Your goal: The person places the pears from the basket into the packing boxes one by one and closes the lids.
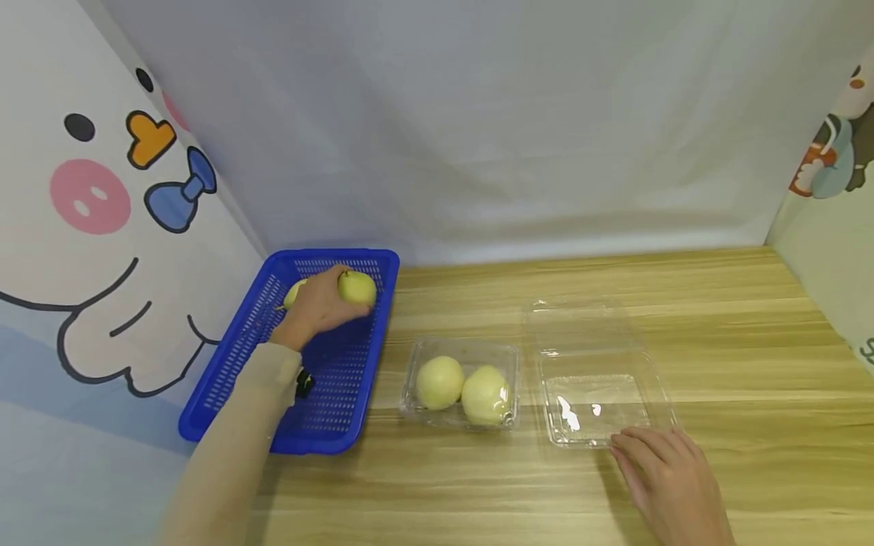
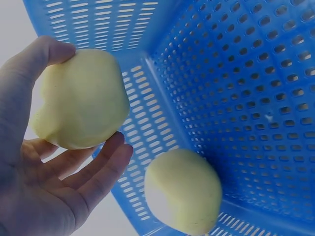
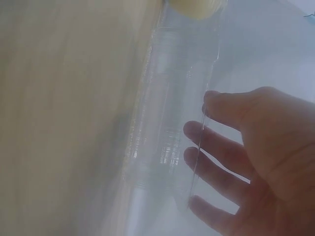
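Observation:
My left hand grips a pale yellow-green pear over the far part of the blue plastic basket. In the left wrist view the thumb lies on the top of this pear and the fingers curl under it. A second pear lies in the basket, half behind the hand in the head view. At the front right, my right hand pinches the near rim of an open clear plastic clamshell box. Thumb and fingers straddle that thin rim in the right wrist view.
Another clear clamshell box with two pears stands between the basket and the open box. A small black object shows by the left sleeve. White cloth closes off the back of the wood-grain table.

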The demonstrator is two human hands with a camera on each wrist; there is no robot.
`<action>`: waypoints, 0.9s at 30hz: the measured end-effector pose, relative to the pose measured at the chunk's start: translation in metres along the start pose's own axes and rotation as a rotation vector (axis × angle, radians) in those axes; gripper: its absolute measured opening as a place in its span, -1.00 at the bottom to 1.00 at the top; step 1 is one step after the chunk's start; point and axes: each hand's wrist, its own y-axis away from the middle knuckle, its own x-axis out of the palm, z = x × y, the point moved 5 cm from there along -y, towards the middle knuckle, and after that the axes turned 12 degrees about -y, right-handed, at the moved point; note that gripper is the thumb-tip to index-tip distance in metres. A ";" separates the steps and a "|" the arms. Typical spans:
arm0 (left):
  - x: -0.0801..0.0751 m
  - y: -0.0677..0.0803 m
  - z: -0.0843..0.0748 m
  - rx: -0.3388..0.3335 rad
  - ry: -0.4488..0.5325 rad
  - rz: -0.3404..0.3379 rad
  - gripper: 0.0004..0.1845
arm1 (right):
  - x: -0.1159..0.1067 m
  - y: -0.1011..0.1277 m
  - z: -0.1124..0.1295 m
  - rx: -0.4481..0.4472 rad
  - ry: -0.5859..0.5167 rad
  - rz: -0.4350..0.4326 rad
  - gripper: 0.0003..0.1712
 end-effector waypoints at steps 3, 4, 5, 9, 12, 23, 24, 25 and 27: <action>-0.005 0.002 -0.002 -0.001 -0.014 -0.004 -0.07 | 0.001 0.000 0.001 0.004 -0.001 0.001 -0.12; -0.007 0.003 -0.003 -0.001 -0.020 -0.006 -0.07 | 0.002 0.000 0.001 0.007 -0.001 0.003 -0.12; -0.009 0.004 -0.004 -0.003 -0.023 -0.008 -0.06 | 0.002 0.001 0.001 0.010 -0.001 0.005 -0.12; -0.018 0.008 -0.011 -0.007 -0.012 -0.019 -0.04 | 0.003 0.002 0.001 0.023 -0.005 0.022 -0.11; -0.024 0.012 -0.017 -0.013 0.005 -0.024 -0.01 | 0.003 0.001 0.001 0.023 -0.006 0.031 -0.11; -0.047 0.031 -0.044 -0.050 0.079 -0.121 0.05 | 0.001 0.001 0.000 0.033 -0.004 0.027 -0.12; -0.048 0.034 -0.047 -0.046 0.085 -0.125 0.04 | 0.002 0.001 0.000 0.032 -0.004 0.025 -0.12; -0.051 0.036 -0.050 -0.036 0.091 -0.127 0.03 | 0.002 0.001 0.000 0.033 -0.003 0.024 -0.12; -0.054 0.040 -0.058 -0.009 0.099 -0.132 0.00 | 0.002 0.001 0.001 0.035 -0.002 0.021 -0.12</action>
